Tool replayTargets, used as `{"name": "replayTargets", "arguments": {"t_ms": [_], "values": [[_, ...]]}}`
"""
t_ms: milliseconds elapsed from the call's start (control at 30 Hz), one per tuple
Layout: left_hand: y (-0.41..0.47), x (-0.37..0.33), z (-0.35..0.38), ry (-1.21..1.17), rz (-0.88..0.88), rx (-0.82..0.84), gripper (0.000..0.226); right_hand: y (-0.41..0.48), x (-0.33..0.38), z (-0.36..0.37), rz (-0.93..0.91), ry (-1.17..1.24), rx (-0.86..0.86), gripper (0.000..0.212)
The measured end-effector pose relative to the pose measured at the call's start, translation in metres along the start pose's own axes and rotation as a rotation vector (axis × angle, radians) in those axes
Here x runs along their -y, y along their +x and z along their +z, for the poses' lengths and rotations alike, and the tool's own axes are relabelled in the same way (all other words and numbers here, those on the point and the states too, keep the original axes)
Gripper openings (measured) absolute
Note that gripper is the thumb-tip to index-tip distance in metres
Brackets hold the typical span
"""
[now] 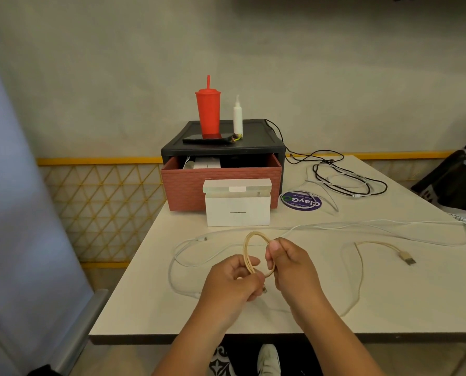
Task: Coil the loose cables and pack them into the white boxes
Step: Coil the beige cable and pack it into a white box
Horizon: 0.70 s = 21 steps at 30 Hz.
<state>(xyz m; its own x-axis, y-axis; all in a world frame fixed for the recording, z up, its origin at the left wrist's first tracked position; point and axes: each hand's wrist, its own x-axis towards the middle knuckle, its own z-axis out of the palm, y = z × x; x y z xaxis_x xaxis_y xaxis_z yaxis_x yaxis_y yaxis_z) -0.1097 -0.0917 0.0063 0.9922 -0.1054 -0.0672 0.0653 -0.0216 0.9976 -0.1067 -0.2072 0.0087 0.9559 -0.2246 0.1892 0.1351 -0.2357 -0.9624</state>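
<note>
Over the tabletop (145, 308) our left hand (232, 283) and right hand (291, 267) pinch the half-coiled beige cable (246, 248). The white cable (335, 223) and black cable (335, 183) lie loose, and we judge the white box (237, 210) unpacked.

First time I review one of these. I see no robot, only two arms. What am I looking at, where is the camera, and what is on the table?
There is no machine: a person works with bare hands, and the one picture comes from a camera worn on their head, looking forward and down. The left hand and right hand both pinch a beige cable; part is wound into a small loop, and its free end with a USB plug trails right along the table. A white cable lies uncoiled across the table, a black cable farther back on the right. A white box stands with its flap up in front of a drawer unit whose drawer is pulled out. A red cup and a white bottle stand on top of it.
</note>
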Motion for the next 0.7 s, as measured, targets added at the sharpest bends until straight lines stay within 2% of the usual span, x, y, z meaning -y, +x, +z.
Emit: {"name": "replayTargets", "arguments": {"t_ms": [233, 333, 533, 700], "values": [[-0.002, -0.001, -0.014, 0.495, 0.175, -0.089, 0.022, -0.001, -0.001, -0.003, -0.125, -0.154, -0.06, 0.038], [-0.001, -0.002, -0.021, 0.49, 0.298, -0.197, 0.024, 0.001, 0.0, -0.005, -0.048, -0.031, -0.061, 0.039], [0.001, -0.001, -0.015, 0.112, 0.287, -0.266, 0.015, -0.008, 0.014, -0.002, 0.115, 0.28, 0.083, 0.038], [-0.001, -0.016, -0.011, -0.506, 0.18, -0.157, 0.014, -0.012, 0.014, 0.007, 0.105, 0.304, 0.136, 0.038]]}}
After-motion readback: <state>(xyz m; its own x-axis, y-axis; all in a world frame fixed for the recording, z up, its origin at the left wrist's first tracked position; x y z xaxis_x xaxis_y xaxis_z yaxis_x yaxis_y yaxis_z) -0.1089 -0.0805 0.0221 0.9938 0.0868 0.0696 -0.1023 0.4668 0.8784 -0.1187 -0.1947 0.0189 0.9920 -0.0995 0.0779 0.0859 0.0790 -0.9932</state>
